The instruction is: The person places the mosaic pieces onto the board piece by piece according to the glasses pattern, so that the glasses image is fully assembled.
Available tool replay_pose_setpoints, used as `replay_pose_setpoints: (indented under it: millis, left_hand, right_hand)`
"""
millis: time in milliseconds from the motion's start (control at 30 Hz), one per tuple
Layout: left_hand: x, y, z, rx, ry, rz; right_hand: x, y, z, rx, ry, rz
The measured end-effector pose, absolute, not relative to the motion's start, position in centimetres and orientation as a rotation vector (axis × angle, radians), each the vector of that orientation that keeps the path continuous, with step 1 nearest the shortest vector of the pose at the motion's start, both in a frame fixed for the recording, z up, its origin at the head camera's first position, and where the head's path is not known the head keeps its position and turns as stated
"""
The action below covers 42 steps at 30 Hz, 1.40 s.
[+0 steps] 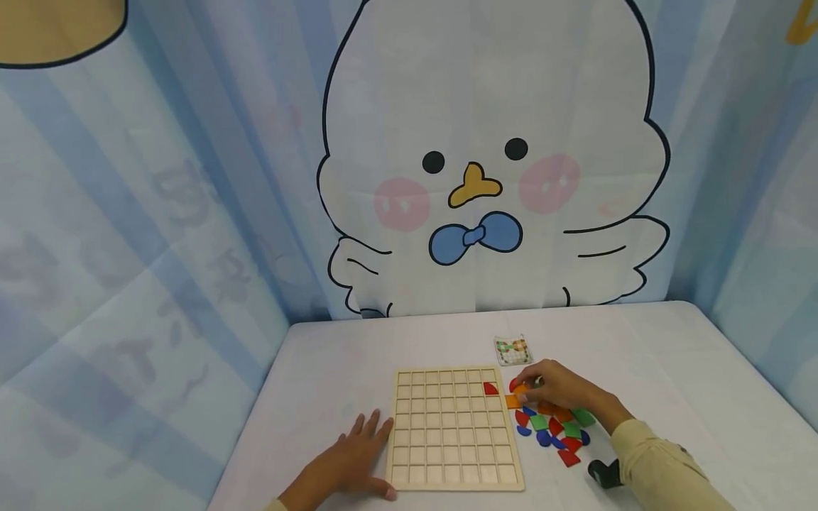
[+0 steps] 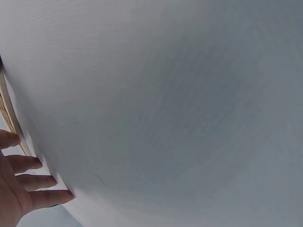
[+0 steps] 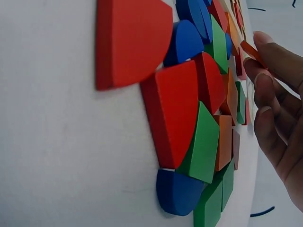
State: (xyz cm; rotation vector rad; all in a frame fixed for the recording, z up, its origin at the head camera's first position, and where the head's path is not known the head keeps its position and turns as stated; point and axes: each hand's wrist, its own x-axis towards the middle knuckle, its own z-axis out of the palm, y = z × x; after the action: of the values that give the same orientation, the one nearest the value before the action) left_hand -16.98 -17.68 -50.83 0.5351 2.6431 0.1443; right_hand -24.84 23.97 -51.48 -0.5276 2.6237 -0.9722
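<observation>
A wooden grid board [image 1: 454, 429] lies on the table with one red quarter-round piece [image 1: 490, 388] in a cell near its upper right corner. My left hand [image 1: 353, 455] rests at the board's left side, fingers spread, the thumb by the lower left corner. In the left wrist view, the fingers [image 2: 35, 181] are straight. Just past the board's upper right edge, my right hand [image 1: 562, 389] pinches a small orange piece [image 3: 254, 53] between thumb and finger. Below that hand lie loose pieces, among them a green piece [image 1: 540, 423] and a red piece [image 3: 176, 113].
A small patterned card [image 1: 513, 350] lies behind the board, toward the right. Beside the right sleeve is a black object [image 1: 603, 473]. The white table [image 1: 332, 369] backs onto a curtain [image 1: 473, 85] printed with a cartoon bird.
</observation>
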Motion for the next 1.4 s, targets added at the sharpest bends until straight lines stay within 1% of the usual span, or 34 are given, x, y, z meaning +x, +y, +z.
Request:
replay_pose_setpoints:
  millis: [233, 500, 733, 1400]
  left_hand:
    - [-17.2, -17.6, -51.0, 0.551, 2.653, 0.143]
    - [-16.9, -17.7, -51.3, 0.513, 2.614, 0.183]
    - [-16.9, -17.7, -51.1, 0.494, 2.615, 0.18]
    - [-17.1, -17.7, -51.0, 0.494, 2.607, 0.193]
  right_hand:
    - [-25.3, 23.5, -51.4, -0.579, 2.618, -0.999]
    - [-25.4, 22.6, -52.1, -0.694, 2.557, -1.07]
    - [-25.6, 21.8, -52.1, -0.639, 2.62, -1.116]
    - [-25.6, 19.1, -52.5, -0.615, 2.607, -1.23]
